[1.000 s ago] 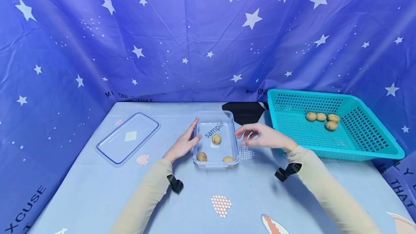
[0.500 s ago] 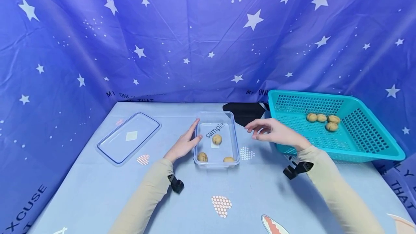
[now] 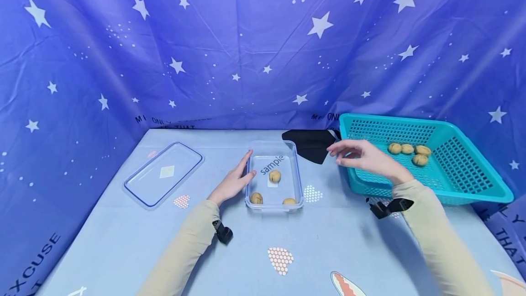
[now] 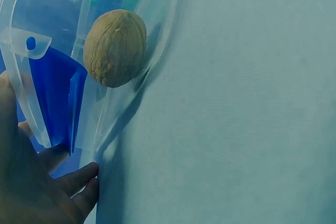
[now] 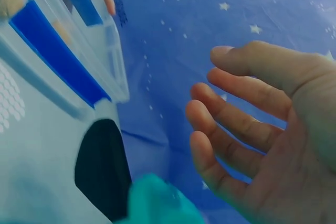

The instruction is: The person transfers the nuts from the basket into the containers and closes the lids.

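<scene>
A clear plastic box point(image 3: 297, 182) marked "sample" stands in the middle of the table with three walnuts point(image 3: 274, 176) inside. My left hand point(image 3: 233, 181) rests against the box's left wall with straight fingers. The left wrist view shows one walnut point(image 4: 115, 47) through the box wall point(image 4: 94, 124). My right hand point(image 3: 363, 155) hovers empty with relaxed fingers point(image 5: 231, 124) over the near-left corner of the teal basket point(image 3: 464, 186). Several walnuts point(image 3: 408, 152) lie in the basket's far part.
The box's clear lid point(image 3: 164, 173) with a blue rim lies flat at the left. A black patch point(image 3: 311, 144) of cloth sits between box and basket. A blue star-printed cloth point(image 3: 263, 44) rises behind and beside the table.
My right hand has moved from the box's right side rightward and away, to above the basket's corner. My left hand and the box have stayed put.
</scene>
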`<state>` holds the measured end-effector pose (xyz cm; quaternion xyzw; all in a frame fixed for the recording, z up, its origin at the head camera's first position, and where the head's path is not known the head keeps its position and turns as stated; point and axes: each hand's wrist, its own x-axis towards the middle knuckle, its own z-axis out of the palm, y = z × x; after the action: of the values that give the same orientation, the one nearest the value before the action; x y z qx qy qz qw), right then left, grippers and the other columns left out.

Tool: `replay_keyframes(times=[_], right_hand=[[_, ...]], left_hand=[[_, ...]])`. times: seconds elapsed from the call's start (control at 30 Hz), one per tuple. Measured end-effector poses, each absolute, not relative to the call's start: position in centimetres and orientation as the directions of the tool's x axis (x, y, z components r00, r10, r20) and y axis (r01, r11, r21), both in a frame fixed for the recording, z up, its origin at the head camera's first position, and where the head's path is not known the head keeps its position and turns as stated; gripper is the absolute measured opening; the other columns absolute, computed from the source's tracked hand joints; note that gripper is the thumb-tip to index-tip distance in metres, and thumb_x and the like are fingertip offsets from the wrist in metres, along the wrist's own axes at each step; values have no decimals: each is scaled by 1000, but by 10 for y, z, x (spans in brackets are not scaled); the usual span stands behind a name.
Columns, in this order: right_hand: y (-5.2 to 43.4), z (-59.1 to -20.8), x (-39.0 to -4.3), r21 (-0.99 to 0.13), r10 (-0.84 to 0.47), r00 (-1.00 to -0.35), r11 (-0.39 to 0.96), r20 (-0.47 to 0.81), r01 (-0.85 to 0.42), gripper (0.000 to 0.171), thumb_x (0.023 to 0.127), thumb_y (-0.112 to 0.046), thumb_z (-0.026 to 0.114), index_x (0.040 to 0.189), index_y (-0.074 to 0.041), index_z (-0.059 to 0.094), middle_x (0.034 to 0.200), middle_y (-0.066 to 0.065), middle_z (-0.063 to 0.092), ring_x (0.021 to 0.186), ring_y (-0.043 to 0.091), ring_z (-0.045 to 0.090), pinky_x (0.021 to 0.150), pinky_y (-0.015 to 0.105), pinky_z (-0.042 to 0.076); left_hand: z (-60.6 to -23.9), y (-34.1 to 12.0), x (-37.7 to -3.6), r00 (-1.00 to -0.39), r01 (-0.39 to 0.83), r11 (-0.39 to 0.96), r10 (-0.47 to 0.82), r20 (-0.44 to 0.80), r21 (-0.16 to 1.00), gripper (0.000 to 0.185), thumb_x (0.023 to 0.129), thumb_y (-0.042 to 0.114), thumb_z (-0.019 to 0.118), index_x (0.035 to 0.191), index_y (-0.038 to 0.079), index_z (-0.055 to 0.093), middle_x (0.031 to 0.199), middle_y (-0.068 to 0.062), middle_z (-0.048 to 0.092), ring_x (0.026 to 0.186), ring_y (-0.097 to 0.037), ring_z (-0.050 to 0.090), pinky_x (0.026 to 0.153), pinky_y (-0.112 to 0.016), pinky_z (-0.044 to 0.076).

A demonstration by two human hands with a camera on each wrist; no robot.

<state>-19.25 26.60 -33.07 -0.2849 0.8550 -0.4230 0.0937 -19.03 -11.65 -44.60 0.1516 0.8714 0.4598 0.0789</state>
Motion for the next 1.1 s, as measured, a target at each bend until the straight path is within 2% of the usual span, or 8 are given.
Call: replay_keyframes(times=[0.13, 0.23, 0.37, 0.63, 0.7, 0.83, 0.97, 1.1], right_hand=[[277, -327, -197, -780, -512, -857, 509, 66, -365, 33, 94, -15, 65, 125, -6, 61, 113, 9, 64, 95, 24, 63, 76, 35, 56], [285, -325, -201, -783, -489, -871, 523, 48, -337, 35, 95, -17, 65, 127, -4, 60, 117, 12, 63, 97, 28, 63, 77, 35, 56], [295, -320, -206, -767, -471, -882, 555, 30, -322, 38, 95, -18, 64, 129, -2, 57, 118, 16, 61, 99, 30, 62, 77, 30, 55], [321, -309, -214, -687, -433, -901, 657, -8, -310, 36, 97, -19, 61, 130, -5, 57, 118, 14, 62, 98, 13, 62, 79, 26, 53], [328, -307, -216, -674, -423, -906, 675, -20, -300, 36, 97, -18, 60, 130, -5, 57, 117, 14, 62, 95, 12, 62, 70, 27, 53], [341, -304, -219, -638, -405, -914, 711, -25, -297, 35, 98, -16, 59, 130, -3, 56, 116, 15, 63, 92, 7, 61, 66, 26, 51], [350, -302, -223, -611, -407, -913, 730, -27, -307, 35, 98, -12, 58, 130, 2, 55, 115, 17, 63, 92, 4, 61, 75, 23, 52], [357, -301, -227, -623, -399, -916, 728, -45, -287, 37, 99, -14, 56, 132, 2, 53, 116, 16, 62, 92, 3, 60, 74, 25, 53]], left_hand=[[-446, -117, -190, -942, 191, 534, 335, 1, 824, 68, 101, 35, 48, 157, 30, 10, 159, -3, 16, 141, -34, 23, 111, -58, 20], [-446, -117, -190, -942, 192, 534, 336, 2, 823, 68, 101, 34, 48, 157, 29, 11, 159, -3, 16, 141, -34, 23, 111, -57, 20], [-447, -118, -191, -942, 193, 531, 335, 5, 825, 68, 101, 34, 48, 157, 29, 11, 159, -3, 16, 141, -34, 23, 111, -58, 20], [-448, -117, -191, -943, 191, 522, 334, 7, 831, 68, 100, 35, 48, 157, 31, 10, 159, -3, 15, 141, -35, 23, 110, -60, 20], [-448, -117, -191, -943, 191, 519, 333, 8, 833, 68, 100, 36, 48, 157, 31, 10, 159, -2, 15, 141, -35, 22, 110, -60, 20], [-449, -117, -192, -941, 198, 520, 338, 13, 831, 68, 101, 35, 48, 157, 29, 10, 159, -1, 15, 141, -34, 23, 111, -59, 20], [-450, -117, -194, -938, 205, 517, 345, 17, 831, 68, 101, 33, 48, 157, 27, 10, 159, 0, 14, 141, -33, 22, 111, -58, 19], [-450, -117, -194, -938, 208, 514, 345, 22, 832, 68, 101, 32, 48, 157, 27, 11, 159, 0, 14, 142, -33, 22, 112, -57, 19]])
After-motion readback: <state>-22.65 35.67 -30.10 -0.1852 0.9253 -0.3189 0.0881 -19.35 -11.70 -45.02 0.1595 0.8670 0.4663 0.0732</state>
